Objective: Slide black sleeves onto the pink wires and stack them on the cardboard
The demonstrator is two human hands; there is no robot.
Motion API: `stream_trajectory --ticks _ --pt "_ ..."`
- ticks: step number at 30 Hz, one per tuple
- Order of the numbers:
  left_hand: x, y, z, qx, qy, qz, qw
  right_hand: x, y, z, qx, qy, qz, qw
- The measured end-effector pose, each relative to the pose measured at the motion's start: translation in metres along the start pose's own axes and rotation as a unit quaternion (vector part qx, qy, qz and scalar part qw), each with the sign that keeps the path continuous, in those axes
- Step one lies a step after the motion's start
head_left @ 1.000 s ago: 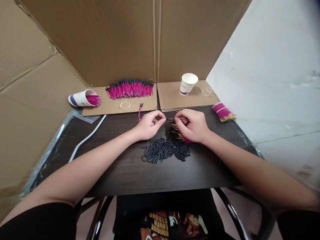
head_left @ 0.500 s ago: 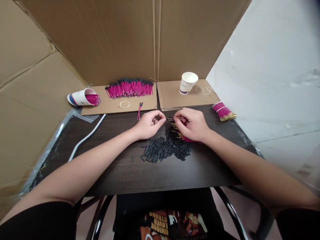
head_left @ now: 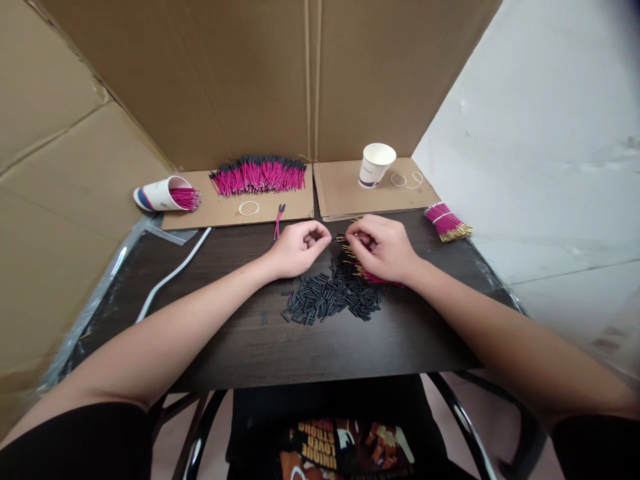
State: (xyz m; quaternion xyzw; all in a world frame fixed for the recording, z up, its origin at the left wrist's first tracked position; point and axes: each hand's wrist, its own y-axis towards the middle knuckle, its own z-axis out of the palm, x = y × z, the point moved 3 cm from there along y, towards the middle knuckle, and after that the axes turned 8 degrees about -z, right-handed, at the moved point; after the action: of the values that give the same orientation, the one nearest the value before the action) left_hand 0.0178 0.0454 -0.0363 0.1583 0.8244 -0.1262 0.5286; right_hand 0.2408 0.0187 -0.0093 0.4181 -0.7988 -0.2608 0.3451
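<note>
Tubes (head_left: pixel 333 298) lie heaped just this side of my hands. My left hand (head_left: pixel 296 249) pinches one; my right hand (head_left: pixel 384 248) pinches gold-tipped wires (head_left: pixel 341 239).

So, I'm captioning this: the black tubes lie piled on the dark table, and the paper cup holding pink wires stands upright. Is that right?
Not quite: the paper cup holding pink wires lies on its side, not upright, as the head view shows. The black tubes do lie piled on the dark table.

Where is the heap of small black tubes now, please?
In the head view, the black tubes lie heaped at centre on the dark table, just below the left hand and right hand.
</note>
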Motion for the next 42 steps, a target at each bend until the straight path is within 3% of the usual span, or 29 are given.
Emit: stream_trajectory --ticks 25,42 --pt "-0.0009 0.0013 0.0002 0.019 -0.041 -0.02 0.999 0.0015 0.0009 0.0009 0.008 0.017 -0.01 1.0" --pt "-0.0037 -0.0013 0.0007 0.012 -0.014 -0.009 1.0 0.0022 0.0002 0.001 0.013 0.023 -0.01 1.0"
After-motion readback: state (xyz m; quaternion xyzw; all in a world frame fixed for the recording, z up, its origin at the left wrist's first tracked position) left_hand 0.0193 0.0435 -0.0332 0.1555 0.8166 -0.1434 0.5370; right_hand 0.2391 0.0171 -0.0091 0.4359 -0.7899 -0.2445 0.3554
